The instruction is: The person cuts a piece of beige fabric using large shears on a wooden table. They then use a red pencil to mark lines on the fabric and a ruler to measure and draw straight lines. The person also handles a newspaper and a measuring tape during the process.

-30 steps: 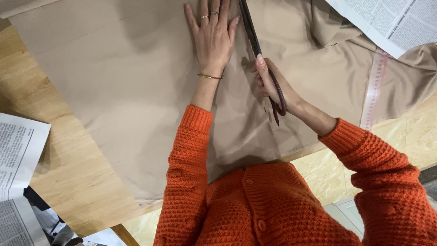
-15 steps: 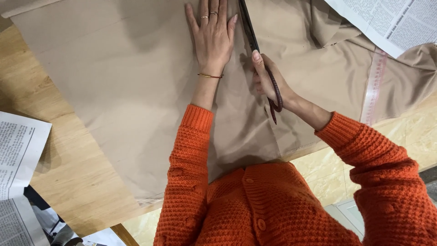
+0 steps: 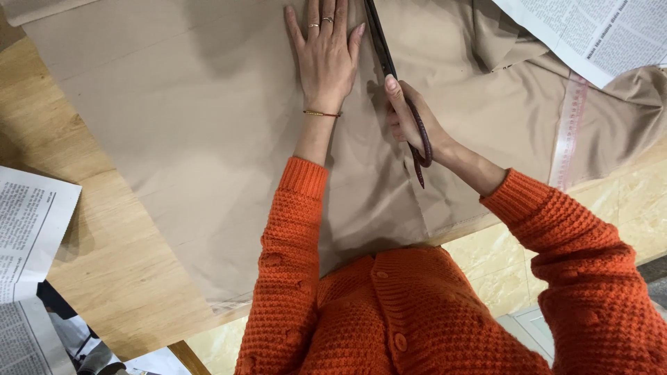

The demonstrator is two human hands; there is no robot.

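A large sheet of beige fabric [image 3: 174, 118] is spread over a wooden table [image 3: 104, 271]. My left hand [image 3: 326, 55] lies flat on the cloth with fingers spread, wearing rings and a thin bracelet. Just right of it, my right hand [image 3: 410, 121] grips the dark handles of long scissors [image 3: 381, 45], whose blades point away from me along a cut line in the fabric. Both arms are in orange knitted sleeves.
Newspaper sheets lie at the top right [image 3: 590, 35] and at the left edge [image 3: 31, 229]. A pale measuring tape [image 3: 568, 132] runs across the fabric on the right. The table's near edge drops to a yellowish tiled floor [image 3: 528, 278].
My right hand has slid the scissors slightly further away from me along the fabric. The left hand stays pressed in place.
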